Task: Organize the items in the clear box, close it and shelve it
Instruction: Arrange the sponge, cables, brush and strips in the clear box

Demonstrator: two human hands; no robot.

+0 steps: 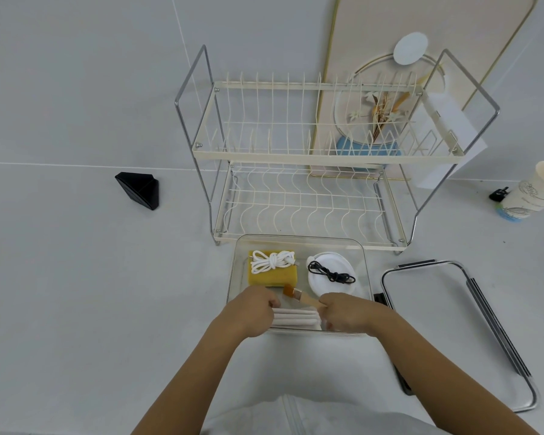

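Observation:
The clear box (pixel 299 241) stands open in front of the two-tier wire rack (pixel 299 196). Inside, a white cord (pixel 272 260) lies on a yellow sponge (pixel 285 275) at the back left, and a black cable (pixel 330 273) lies on a white round pad (pixel 327 285) at the back right. A folded white cloth (pixel 296 318) fills the near side. My left hand (pixel 255 310) grips its left end. My right hand (pixel 346 312) rests at its right end and holds a wooden-handled brush (pixel 300 296) over the cloth. The box's lid (pixel 453 324) lies to the right.
A black wedge-shaped object (pixel 139 189) sits on the white surface to the left. A paper cup (pixel 534 191) and a small black clip (pixel 498 194) are at the far right. A gold-rimmed board (pixel 421 23) leans behind the rack.

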